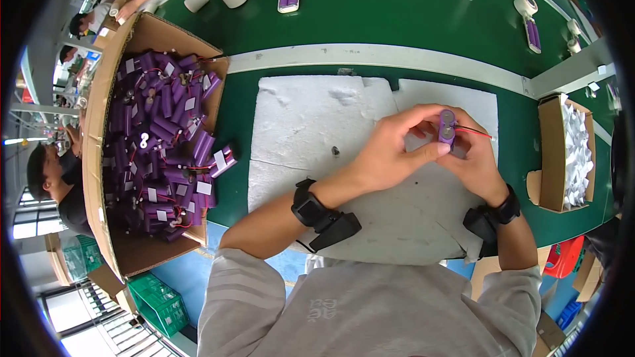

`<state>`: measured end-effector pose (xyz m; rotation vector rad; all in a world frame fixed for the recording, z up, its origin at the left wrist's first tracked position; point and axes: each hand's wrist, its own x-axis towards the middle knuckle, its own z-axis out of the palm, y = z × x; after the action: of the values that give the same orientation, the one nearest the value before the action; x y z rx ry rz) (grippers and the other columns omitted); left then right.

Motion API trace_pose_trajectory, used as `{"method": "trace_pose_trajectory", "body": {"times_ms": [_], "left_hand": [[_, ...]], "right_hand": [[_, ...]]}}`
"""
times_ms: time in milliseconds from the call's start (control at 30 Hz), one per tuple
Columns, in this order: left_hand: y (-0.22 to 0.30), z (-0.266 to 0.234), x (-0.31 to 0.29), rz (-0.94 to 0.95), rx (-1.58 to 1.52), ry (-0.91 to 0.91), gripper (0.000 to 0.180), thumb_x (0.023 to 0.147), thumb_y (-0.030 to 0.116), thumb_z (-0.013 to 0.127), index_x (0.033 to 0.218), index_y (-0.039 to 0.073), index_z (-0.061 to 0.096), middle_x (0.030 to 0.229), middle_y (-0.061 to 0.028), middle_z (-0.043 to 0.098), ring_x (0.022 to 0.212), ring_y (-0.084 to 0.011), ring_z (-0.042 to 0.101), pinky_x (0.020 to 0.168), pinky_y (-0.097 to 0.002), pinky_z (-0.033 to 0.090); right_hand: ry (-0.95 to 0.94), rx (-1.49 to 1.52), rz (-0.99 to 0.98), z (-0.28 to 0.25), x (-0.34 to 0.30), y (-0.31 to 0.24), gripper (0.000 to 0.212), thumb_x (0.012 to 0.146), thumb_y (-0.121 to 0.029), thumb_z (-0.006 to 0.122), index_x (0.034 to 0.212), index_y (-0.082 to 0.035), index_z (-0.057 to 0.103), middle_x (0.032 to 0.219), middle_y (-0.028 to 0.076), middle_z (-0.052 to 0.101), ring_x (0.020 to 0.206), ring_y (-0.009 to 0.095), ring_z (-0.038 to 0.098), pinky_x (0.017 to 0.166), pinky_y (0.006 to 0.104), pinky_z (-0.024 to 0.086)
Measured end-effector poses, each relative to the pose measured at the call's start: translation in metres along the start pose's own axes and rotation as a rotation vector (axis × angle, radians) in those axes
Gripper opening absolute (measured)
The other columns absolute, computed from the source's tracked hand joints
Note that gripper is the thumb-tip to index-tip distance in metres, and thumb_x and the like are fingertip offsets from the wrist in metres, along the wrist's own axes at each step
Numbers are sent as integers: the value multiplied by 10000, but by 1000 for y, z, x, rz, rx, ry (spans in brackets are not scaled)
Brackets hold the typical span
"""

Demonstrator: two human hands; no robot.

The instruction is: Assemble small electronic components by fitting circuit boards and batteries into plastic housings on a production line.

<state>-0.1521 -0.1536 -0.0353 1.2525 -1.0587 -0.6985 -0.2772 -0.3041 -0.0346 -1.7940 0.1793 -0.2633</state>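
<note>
both hands meet over the white foam pad [311,132], closed around one purple battery pack [447,127] — two cells side by side, their round ends turned up toward the camera, probably so the terminals can be seen while it is handled. the left hand [390,149] pinches it from the left, index finger arched over the top and thumb pressed beneath; the right hand [473,158] cups it from behind and below, fingers folded about the body. a thin red wire [473,132] runs out of the pack to the right, left free of both grips. the pack sits between the fingertips, raised off the foam, which likely serves as a soft work surface.

further out, on the left, an open cardboard box [96,112] is heaped with like purple packs within easy reach, and a smaller box [552,158] of white pieces stands at the right on the green table [370,13].
</note>
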Motion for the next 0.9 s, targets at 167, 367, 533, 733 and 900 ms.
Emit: {"method": "trace_pose_trajectory", "body": {"times_ms": [167, 367, 533, 733, 900], "left_hand": [[-2, -4, 1, 33, 91, 98, 454, 822, 114, 725, 1235, 45, 549, 1096, -83, 594, 953, -190, 595, 755, -304, 486], [-1, -7, 2, 48, 129, 95, 427, 791, 126, 743, 1177, 54, 574, 1100, -81, 563, 923, -188, 578, 700, -300, 477], [-1, -9, 2, -1, 104, 68, 421, 835, 180, 715, 1204, 46, 563, 1124, -79, 557, 941, -176, 571, 735, -296, 471], [8, -25, 4, -10, 40, 234, 438, 972, 374, 533, 1232, 22, 542, 1174, -70, 552, 974, -182, 580, 797, -320, 459], [34, -84, 36, -12, -169, 733, 392, 968, 370, 539, 1147, 25, 582, 1102, -66, 596, 880, -175, 619, 739, -307, 460]], "right_hand": [[28, 52, 41, 2, 1, -4, 508, 770, 2, 728, 1243, -16, 543, 1066, 40, 624, 898, 92, 586, 733, 238, 504], [-2, 64, 7, 4, 3, -9, 475, 771, -22, 753, 1205, -15, 563, 1004, 29, 632, 840, 81, 581, 709, 230, 492], [-16, 33, -1, 1, 2, -3, 441, 774, -71, 779, 1165, -17, 583, 914, 4, 612, 747, 57, 526, 638, 204, 436], [-32, 27, 60, 1, 3, -6, 403, 774, -34, 743, 1137, 4, 575, 919, -7, 558, 806, 69, 490, 686, 215, 415], [-13, 75, 78, 2, 3, -11, 363, 776, -34, 743, 1093, 19, 575, 852, -19, 522, 746, 52, 447, 638, 206, 377]]}}
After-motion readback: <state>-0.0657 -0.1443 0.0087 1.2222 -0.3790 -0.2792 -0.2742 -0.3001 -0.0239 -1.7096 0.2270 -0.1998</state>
